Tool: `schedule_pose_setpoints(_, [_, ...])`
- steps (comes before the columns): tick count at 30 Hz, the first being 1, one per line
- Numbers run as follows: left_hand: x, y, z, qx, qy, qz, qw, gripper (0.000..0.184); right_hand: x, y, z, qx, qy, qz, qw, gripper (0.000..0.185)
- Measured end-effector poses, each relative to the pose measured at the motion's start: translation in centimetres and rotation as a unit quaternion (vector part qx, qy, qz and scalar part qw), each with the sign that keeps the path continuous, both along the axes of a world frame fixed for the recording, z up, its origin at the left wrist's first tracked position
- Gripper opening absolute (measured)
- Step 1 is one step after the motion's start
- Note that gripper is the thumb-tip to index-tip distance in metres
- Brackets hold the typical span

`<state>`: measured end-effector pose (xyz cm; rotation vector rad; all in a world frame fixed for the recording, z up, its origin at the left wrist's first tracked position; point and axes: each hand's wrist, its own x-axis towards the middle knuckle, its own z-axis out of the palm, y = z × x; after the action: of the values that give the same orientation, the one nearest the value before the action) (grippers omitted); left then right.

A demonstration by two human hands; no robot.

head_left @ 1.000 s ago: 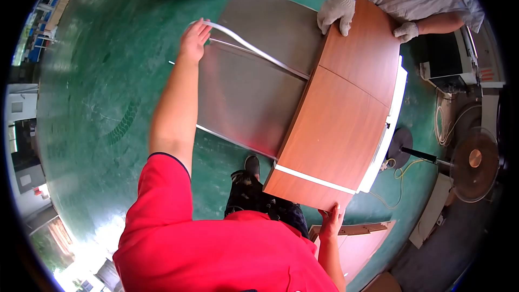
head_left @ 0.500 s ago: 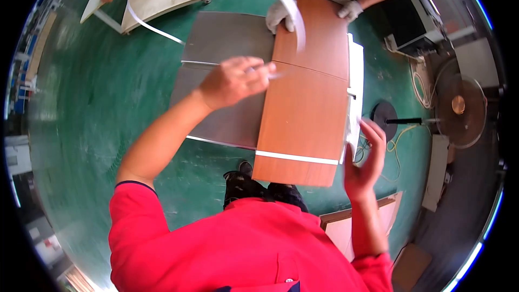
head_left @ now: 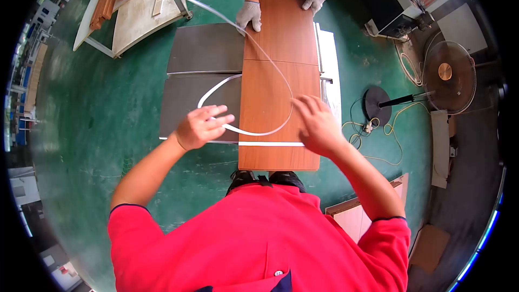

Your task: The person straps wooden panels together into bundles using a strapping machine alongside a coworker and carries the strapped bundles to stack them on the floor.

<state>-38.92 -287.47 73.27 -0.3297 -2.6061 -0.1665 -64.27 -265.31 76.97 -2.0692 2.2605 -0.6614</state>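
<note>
Green floor (head_left: 130,108) surrounds brown panels (head_left: 265,97), across which a white strap (head_left: 254,133) loops between left hand (head_left: 200,127), grip unclear, and open-fingered right hand (head_left: 320,128), strap handling apparently underway and calling for a firm hold.

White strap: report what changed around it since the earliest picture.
The left hand came inward, nearer the wood's left edge; the right hand left the near corner and came over it. The strap, drawn out leftward before, now loops over the wood; whether either hand grips it is unclear. The co-worker's gloved hands stay at the far end.
</note>
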Motion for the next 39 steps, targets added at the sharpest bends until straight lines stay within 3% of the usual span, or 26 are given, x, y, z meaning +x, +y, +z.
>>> schedule_pose_setpoints(2, [-1.0,1.6,0.8,0.017,0.013,-0.009,1.0,0.007,1.4,-2.5,-0.6,0.043,-0.024,0.129,0.99,0.023])
schedule_pose_setpoints(4, [-1.1,2.1,2.0,0.042,0.022,0.014,0.999,0.007,1.5,-3.3,-4.5,0.228,-0.06,0.263,0.936,0.019])
schedule_pose_setpoints(7, [0.5,1.2,2.3,0.048,0.03,0.074,0.996,0.007,-1.7,-1.9,-5.3,0.343,-0.083,0.139,0.925,0.017])
schedule_pose_setpoints(9, [2.9,0.4,1.6,0.056,0.019,0.121,0.991,0.008,-5.6,0.7,-4.1,0.232,0.031,0.178,0.956,0.021])
schedule_pose_setpoints(12, [6.0,-0.4,-0.1,0.138,0.057,0.242,0.959,0.014,-9.8,5.8,-0.5,0.267,0.077,0.093,0.956,0.019])
schedule_pose_setpoints(15, [6.9,-1.6,-3.7,0.235,0.176,0.323,0.9,0.018,-13.7,10.8,2.0,0.308,0.151,-0.031,0.939,0.013])
schedule_pose_setpoints(16, [7.2,-2.0,-5.2,0.336,0.204,0.329,0.859,0.017,-15.5,12.5,2.1,0.301,0.141,-0.073,0.94,0.01])
schedule_pose_setpoints(19, [5.7,-3.2,-5.8,0.348,0.273,0.354,0.824,0.014,-21.1,17.7,2.1,0.259,0.071,-0.271,0.924,0.011])
schedule_pose_setpoints(21, [5.1,-4.4,-6.5,0.378,0.321,0.38,0.781,0.013,-24.9,20.9,2.0,0.201,0.033,-0.336,0.92,0.015])
schedule_pose_setpoints(22, [4.6,-4.8,-6.3,0.4,0.35,0.397,0.748,0.014,-27.4,22.8,1.3,0.165,-0.043,-0.392,0.904,0.017])
schedule_pose_setpoints(23, [4.0,-5.3,-6.1,0.421,0.376,0.413,0.715,0.015,-29.7,24.6,0.6,0.115,-0.087,-0.406,0.902,0.02])
schedule_pose_setpoints(26, [4.7,-7.7,-6.5,0.506,0.374,0.44,0.641,0.017,-33.0,27.6,0.3,0.012,-0.06,-0.429,0.901,0.034])
schedule_pose_setpoints(27, [4.8,-8.6,-6.6,0.543,0.371,0.44,0.612,0.018,-32.1,26.8,1.4,-0.013,-0.1,-0.483,0.87,0.037])
schedule_pose_setpoints(31, [6.0,-11.5,-5.9,0.634,0.358,0.441,0.524,0.02,-36.3,31.9,-1.3,0.029,-0.053,-0.558,0.828,0.042])
schedule_pose_setpoints(35, [7.0,-14.0,-5.8,0.709,0.319,0.374,0.505,0.019,-39.1,36.4,-7.6,-0.003,-0.031,-0.585,0.81,0.051])
schedule_pose_setpoints(37, [7.2,-15.3,-6.1,0.724,0.304,0.353,0.51,0.019,-39.0,35.5,-8.7,0.06,-0.153,-0.669,0.725,0.052])
schedule_pose_setpoints(39, [7.7,-16.5,-6.0,0.738,0.297,0.323,0.513,0.019,-38.8,33.3,-10.7,-0.035,-0.35,-0.679,0.644,0.051])
